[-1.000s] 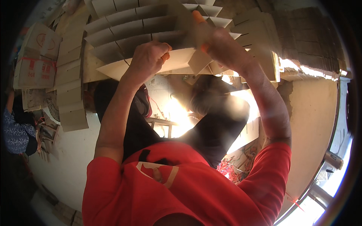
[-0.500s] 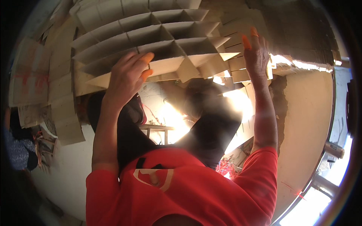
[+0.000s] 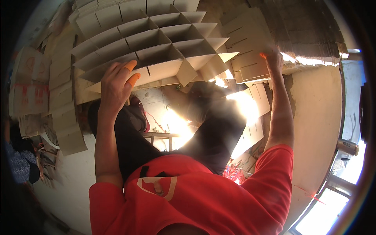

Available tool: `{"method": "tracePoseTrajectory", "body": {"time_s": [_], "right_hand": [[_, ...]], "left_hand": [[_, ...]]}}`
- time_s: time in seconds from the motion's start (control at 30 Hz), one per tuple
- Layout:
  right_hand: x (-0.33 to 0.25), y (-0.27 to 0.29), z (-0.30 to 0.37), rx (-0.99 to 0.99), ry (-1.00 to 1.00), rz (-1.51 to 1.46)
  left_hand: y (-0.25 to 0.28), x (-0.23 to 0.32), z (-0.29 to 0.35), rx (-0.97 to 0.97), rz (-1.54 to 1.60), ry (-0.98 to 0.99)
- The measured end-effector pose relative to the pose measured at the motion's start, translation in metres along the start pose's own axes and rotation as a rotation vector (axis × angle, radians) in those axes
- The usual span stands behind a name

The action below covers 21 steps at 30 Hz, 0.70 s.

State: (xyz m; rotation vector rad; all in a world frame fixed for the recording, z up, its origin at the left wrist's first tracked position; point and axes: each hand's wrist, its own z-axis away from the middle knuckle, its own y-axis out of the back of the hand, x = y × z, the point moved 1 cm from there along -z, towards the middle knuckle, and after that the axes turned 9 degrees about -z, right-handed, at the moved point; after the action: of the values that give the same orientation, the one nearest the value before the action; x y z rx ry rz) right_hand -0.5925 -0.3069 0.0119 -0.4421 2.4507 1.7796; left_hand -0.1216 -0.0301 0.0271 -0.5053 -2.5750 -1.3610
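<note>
A cardboard divider grid, made of interlocked strips, spreads across the top middle. My left hand is at its near strip, with orange finger covers on thumb and forefinger. The forefinger lies along that strip's upper edge and the thumb against its near face, so the hand is closed on it. Further right, my right hand lies at the near edge of a pile of slotted cardboard strips. One orange fingertip shows there; the other fingers are blurred, and whether they grasp a strip cannot be made out.
Flattened cardboard is piled at the far right, and more strips hang at the left. Beneath the grid are my legs and a small stool. Red strings lie on the floor. Another person is at the left edge.
My left hand has slid left along the near strip. My right hand has come down and to the right on the pile, its fingers no longer stretched out. The grid appears shifted slightly left.
</note>
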Motion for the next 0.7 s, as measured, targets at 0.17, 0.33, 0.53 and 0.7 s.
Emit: {"method": "tracePoseTrajectory", "body": {"time_s": [0.17,0.33,0.53,0.7], "right_hand": [[-0.023,0.015,0.003,0.113,-0.107,-0.093],[-0.041,0.036,-0.003,0.253,-0.174,-0.14],[-0.127,0.107,-0.014,0.499,0.12,-0.026],[-0.242,0.13,0.013,0.272,0.513,-0.834]], "left_hand": [[0.002,-0.003,0.002,0.031,0.004,0.012],[0.006,-0.003,0.0,0.059,0.028,0.023],[0.008,-0.009,0.004,0.073,0.047,0.025],[-0.001,-0.015,0.011,0.041,0.075,0.037]]}}
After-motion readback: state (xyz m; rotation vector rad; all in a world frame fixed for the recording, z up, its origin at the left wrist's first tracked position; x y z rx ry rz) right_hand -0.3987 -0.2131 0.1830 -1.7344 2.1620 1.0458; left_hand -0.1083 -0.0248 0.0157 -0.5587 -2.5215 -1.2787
